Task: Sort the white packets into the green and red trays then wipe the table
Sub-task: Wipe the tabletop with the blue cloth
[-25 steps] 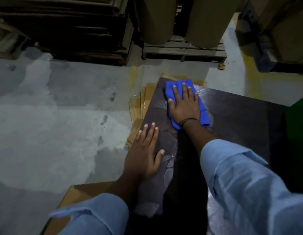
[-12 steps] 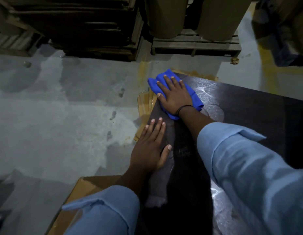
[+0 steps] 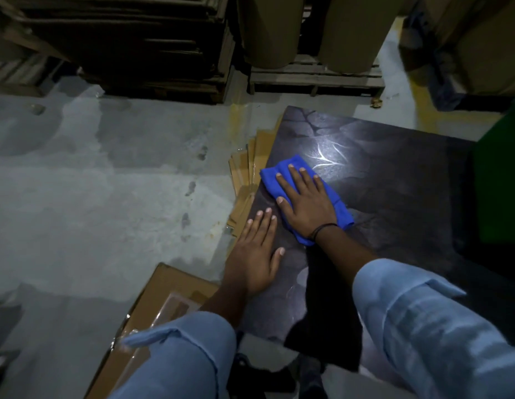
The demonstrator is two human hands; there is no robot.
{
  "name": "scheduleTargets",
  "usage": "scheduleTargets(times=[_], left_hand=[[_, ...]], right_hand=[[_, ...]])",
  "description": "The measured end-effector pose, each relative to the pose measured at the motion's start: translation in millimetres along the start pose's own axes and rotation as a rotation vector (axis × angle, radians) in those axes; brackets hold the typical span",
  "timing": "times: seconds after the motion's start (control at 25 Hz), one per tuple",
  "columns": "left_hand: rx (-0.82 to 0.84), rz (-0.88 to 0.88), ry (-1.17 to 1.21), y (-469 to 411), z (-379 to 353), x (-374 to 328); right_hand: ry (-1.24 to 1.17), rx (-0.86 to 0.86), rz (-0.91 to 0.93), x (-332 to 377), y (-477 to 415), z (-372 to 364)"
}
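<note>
A folded blue cloth [image 3: 272, 175] lies near the left edge of the dark glossy table [image 3: 394, 174]. My right hand [image 3: 306, 204] presses flat on the cloth, fingers spread over it. Just below it, my left hand [image 3: 254, 254] rests palm down on the table's left edge, holding nothing. A green tray [image 3: 501, 180] stands at the table's right side, partly cut off by the frame. No white packets and no red tray are in view.
Flattened cardboard sheets [image 3: 244, 171] lie on the grey floor against the table's left edge. A brown cardboard box [image 3: 161, 306] sits at the lower left. Wooden pallets [image 3: 316, 79] with large brown rolls and dark stacked boards stand beyond the table.
My right hand has drawn the blue cloth back from the table's far left corner toward me, close to my left hand. The left hand has stayed flat on the edge.
</note>
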State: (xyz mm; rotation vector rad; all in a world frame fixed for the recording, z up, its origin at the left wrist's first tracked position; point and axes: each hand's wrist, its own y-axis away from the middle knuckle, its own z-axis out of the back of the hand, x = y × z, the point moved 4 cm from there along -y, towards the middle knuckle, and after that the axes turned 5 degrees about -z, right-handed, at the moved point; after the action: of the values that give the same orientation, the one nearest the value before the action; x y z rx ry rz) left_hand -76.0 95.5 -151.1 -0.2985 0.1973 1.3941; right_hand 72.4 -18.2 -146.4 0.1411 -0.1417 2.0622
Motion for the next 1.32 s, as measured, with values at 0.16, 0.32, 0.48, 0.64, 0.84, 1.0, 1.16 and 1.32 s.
scheduleTargets(times=[0.16,0.32,0.48,0.64,0.84,1.0,1.16,1.32], left_hand=[[0.009,0.003,0.005,51.6,5.2,-5.7],[0.022,0.0,-0.004,76.2,6.6,-8.5],[0.031,0.012,0.005,75.1,6.3,-6.3],[-0.011,0.01,0.023,74.8,8.7,-6.4],[-0.015,0.013,0.034,75.4,6.3,-4.8],[-0.023,0.008,0.065,74.5,7.1,-5.4],[-0.013,0.015,0.067,74.3,7.3,-4.1],[-0.018,0.006,0.08,73.2,7.2,-4.9]], right_hand=[[-0.008,-0.031,-0.161,30.8,77.7,3.2],[0.012,-0.045,-0.224,57.1,145.9,5.3],[0.029,-0.051,-0.251,48.9,126.4,2.3],[0.023,-0.075,-0.328,17.1,46.1,-0.2],[0.029,-0.068,-0.297,16.9,14.1,-5.8],[0.032,-0.063,-0.175,-7.4,22.2,-2.6],[0.031,-0.069,-0.252,9.5,14.2,-4.2],[0.007,-0.064,-0.17,-10.1,4.4,-0.3]])
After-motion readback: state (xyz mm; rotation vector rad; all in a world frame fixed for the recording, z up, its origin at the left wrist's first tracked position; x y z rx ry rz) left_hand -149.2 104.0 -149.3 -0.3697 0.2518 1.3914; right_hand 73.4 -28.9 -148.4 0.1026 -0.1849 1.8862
